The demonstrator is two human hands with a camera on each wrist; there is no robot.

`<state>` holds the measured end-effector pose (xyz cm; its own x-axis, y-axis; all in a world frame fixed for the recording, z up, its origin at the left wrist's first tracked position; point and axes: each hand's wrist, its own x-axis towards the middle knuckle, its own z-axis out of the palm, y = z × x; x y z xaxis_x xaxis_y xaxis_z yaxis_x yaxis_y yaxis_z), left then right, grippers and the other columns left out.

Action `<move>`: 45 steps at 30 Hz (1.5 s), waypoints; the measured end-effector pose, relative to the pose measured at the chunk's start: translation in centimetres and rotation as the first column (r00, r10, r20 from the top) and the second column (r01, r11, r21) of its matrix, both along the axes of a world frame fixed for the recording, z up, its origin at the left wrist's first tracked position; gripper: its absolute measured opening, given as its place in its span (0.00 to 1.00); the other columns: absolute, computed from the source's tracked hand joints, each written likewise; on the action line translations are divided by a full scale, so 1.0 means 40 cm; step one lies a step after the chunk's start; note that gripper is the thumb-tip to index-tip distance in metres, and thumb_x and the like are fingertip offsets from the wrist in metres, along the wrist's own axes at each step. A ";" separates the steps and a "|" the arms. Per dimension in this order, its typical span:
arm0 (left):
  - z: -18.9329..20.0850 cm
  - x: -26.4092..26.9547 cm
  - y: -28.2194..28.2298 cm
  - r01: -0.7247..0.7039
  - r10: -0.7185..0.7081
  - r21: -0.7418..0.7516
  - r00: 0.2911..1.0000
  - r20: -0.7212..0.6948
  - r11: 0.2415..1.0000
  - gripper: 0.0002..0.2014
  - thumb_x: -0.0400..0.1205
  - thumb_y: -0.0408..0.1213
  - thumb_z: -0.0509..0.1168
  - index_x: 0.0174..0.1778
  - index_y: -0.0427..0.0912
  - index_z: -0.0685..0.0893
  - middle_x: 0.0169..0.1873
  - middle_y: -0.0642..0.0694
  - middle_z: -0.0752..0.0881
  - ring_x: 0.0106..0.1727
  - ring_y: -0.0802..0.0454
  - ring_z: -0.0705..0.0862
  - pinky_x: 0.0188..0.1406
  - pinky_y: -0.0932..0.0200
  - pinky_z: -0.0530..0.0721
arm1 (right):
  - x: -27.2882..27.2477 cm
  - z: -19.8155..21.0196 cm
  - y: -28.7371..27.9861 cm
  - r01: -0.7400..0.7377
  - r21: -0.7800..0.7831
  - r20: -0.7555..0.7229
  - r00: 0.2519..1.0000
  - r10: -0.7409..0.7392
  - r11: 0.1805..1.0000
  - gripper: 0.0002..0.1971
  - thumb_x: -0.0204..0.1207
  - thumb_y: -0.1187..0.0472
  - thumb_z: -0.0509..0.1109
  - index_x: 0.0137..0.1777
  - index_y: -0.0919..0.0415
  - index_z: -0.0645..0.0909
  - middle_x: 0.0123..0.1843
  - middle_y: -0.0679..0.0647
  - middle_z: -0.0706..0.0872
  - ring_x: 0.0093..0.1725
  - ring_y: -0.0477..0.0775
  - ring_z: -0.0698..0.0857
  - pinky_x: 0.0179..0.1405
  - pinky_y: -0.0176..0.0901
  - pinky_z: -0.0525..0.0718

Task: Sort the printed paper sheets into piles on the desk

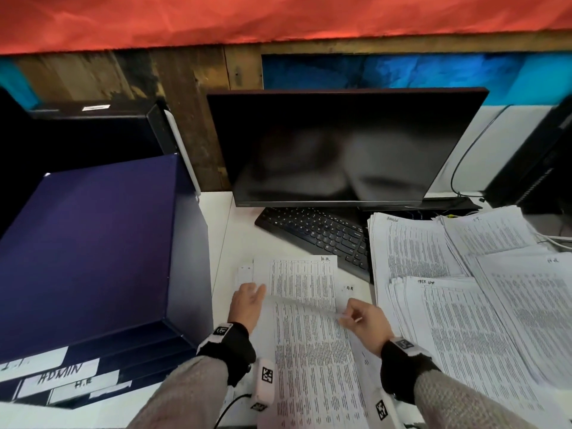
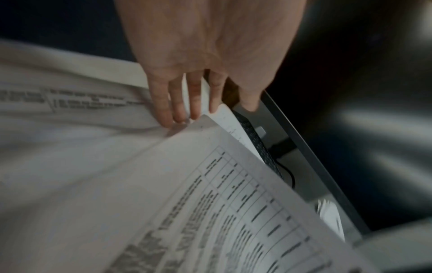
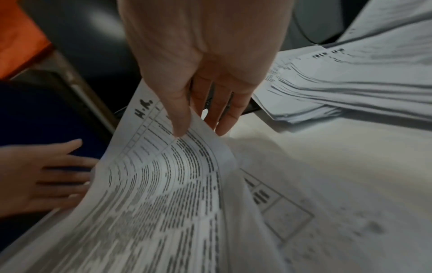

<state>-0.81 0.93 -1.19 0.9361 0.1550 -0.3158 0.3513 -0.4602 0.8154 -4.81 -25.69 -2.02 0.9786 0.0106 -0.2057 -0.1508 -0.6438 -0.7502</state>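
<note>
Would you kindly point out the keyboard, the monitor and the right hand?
keyboard (image 1: 318,232), head view, middle of the keys.
monitor (image 1: 334,150), head view, centre of the dark screen.
right hand (image 1: 366,320), head view, back of the hand.

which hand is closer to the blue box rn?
Left. The left hand lies flat on the desk just right of the blue box; the right hand is farther right, pinching the lifted sheet.

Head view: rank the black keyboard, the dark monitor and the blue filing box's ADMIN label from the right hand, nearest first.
From the right hand:
1. Black keyboard, just beyond it.
2. Dark monitor, behind the keyboard.
3. ADMIN label, far left on the blue filing box.
</note>
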 end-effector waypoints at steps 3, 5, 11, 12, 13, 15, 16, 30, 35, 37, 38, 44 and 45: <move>-0.007 0.023 0.003 -0.058 0.059 0.020 0.995 -0.077 0.998 0.12 0.86 0.36 0.54 0.37 0.43 0.76 0.44 0.43 0.76 0.50 0.47 0.73 0.51 0.59 0.68 | -0.027 -0.004 0.005 -0.092 -0.042 -0.027 0.995 0.091 0.995 0.16 0.72 0.63 0.75 0.29 0.46 0.74 0.40 0.41 0.89 0.42 0.41 0.86 0.43 0.38 0.84; -0.010 0.037 0.005 -0.080 0.082 0.017 0.987 -0.135 0.997 0.16 0.84 0.32 0.53 0.29 0.44 0.66 0.38 0.43 0.71 0.45 0.48 0.70 0.44 0.59 0.63 | -0.041 -0.008 0.008 -0.123 -0.061 -0.022 0.992 0.122 0.991 0.18 0.72 0.66 0.74 0.31 0.44 0.73 0.43 0.39 0.88 0.46 0.38 0.86 0.45 0.32 0.82; -0.053 0.053 0.005 -0.111 0.104 -0.029 0.978 -0.181 0.993 0.15 0.69 0.45 0.55 0.30 0.35 0.78 0.32 0.28 0.77 0.35 0.34 0.77 0.41 0.52 0.77 | -0.044 -0.007 0.006 0.027 0.040 -0.045 0.999 -0.025 0.999 0.11 0.77 0.66 0.67 0.36 0.53 0.73 0.37 0.50 0.87 0.36 0.52 0.84 0.35 0.43 0.79; -0.063 0.055 0.006 -0.123 0.109 -0.058 0.973 -0.201 0.991 0.18 0.73 0.44 0.58 0.38 0.30 0.82 0.39 0.24 0.81 0.42 0.28 0.81 0.47 0.46 0.82 | -0.037 -0.006 0.004 0.083 0.063 -0.050 0.996 -0.080 0.995 0.10 0.77 0.66 0.67 0.37 0.56 0.72 0.36 0.52 0.84 0.35 0.53 0.81 0.34 0.42 0.76; -0.063 0.052 0.004 -0.153 0.131 -0.088 0.968 -0.214 0.984 0.19 0.74 0.42 0.60 0.47 0.28 0.82 0.45 0.25 0.83 0.48 0.27 0.82 0.55 0.41 0.82 | -0.029 -0.004 0.003 0.148 0.085 -0.047 0.988 -0.144 0.985 0.09 0.77 0.67 0.66 0.38 0.58 0.71 0.35 0.53 0.82 0.34 0.52 0.78 0.33 0.42 0.74; -0.054 0.044 -0.003 -0.202 0.170 -0.118 0.958 -0.231 0.972 0.21 0.73 0.42 0.59 0.55 0.30 0.80 0.47 0.29 0.84 0.51 0.30 0.83 0.61 0.38 0.80 | -0.012 -0.004 -0.001 0.300 0.145 -0.064 0.954 -0.294 0.943 0.08 0.78 0.68 0.65 0.39 0.59 0.71 0.36 0.53 0.81 0.35 0.52 0.77 0.33 0.40 0.74; -0.048 0.043 -0.007 -0.204 0.174 -0.106 0.955 -0.242 0.973 0.21 0.74 0.41 0.58 0.57 0.31 0.80 0.50 0.30 0.85 0.54 0.31 0.83 0.61 0.40 0.80 | -0.001 -0.005 -0.002 0.361 0.183 -0.103 0.932 -0.348 0.914 0.08 0.79 0.68 0.64 0.40 0.59 0.71 0.37 0.54 0.81 0.36 0.53 0.78 0.34 0.40 0.74; -0.052 0.018 0.011 -0.087 0.041 -0.249 0.982 -0.186 0.965 0.15 0.74 0.27 0.70 0.49 0.51 0.80 0.50 0.41 0.87 0.53 0.41 0.86 0.62 0.42 0.82 | 0.020 -0.010 0.043 0.386 0.465 -0.272 0.919 -0.286 0.797 0.16 0.74 0.78 0.66 0.58 0.62 0.77 0.50 0.56 0.87 0.49 0.58 0.87 0.50 0.52 0.86; -0.051 0.016 0.008 -0.131 0.064 -0.367 0.980 -0.189 0.921 0.22 0.71 0.27 0.72 0.60 0.41 0.77 0.57 0.39 0.85 0.59 0.41 0.84 0.65 0.42 0.80 | -0.012 -0.001 0.043 0.259 0.531 -0.278 0.953 -0.123 0.807 0.06 0.71 0.78 0.66 0.37 0.68 0.77 0.40 0.58 0.85 0.43 0.56 0.83 0.44 0.42 0.80; -0.056 0.014 0.006 -0.143 0.081 -0.375 0.981 -0.175 0.916 0.26 0.69 0.29 0.74 0.63 0.41 0.76 0.59 0.43 0.83 0.61 0.44 0.81 0.70 0.45 0.75 | -0.020 0.001 0.042 0.258 0.558 -0.298 0.949 -0.100 0.789 0.14 0.71 0.85 0.61 0.34 0.66 0.76 0.43 0.56 0.90 0.45 0.50 0.88 0.40 0.35 0.82; -0.053 0.010 0.003 -0.154 0.094 -0.381 0.981 -0.171 0.912 0.24 0.71 0.26 0.73 0.62 0.41 0.77 0.57 0.45 0.83 0.61 0.46 0.80 0.71 0.47 0.74 | -0.023 0.002 0.042 0.253 0.561 -0.299 0.950 -0.092 0.788 0.15 0.71 0.85 0.60 0.34 0.66 0.75 0.43 0.56 0.90 0.45 0.49 0.89 0.39 0.34 0.82; -0.065 -0.031 0.018 -0.016 -0.028 -0.363 0.993 -0.117 0.932 0.14 0.74 0.23 0.71 0.52 0.44 0.86 0.50 0.40 0.90 0.55 0.40 0.88 0.62 0.37 0.82 | -0.024 -0.009 0.026 0.320 0.591 -0.367 0.924 -0.106 0.740 0.19 0.71 0.72 0.74 0.60 0.58 0.79 0.55 0.55 0.89 0.57 0.56 0.87 0.58 0.47 0.82; -0.065 -0.038 0.018 0.009 -0.054 -0.363 0.992 -0.113 0.932 0.13 0.76 0.25 0.71 0.52 0.45 0.86 0.51 0.41 0.90 0.55 0.42 0.88 0.62 0.39 0.82 | -0.026 -0.002 0.030 0.319 0.589 -0.373 0.922 -0.101 0.742 0.20 0.71 0.70 0.75 0.61 0.57 0.78 0.56 0.55 0.90 0.58 0.56 0.87 0.61 0.50 0.81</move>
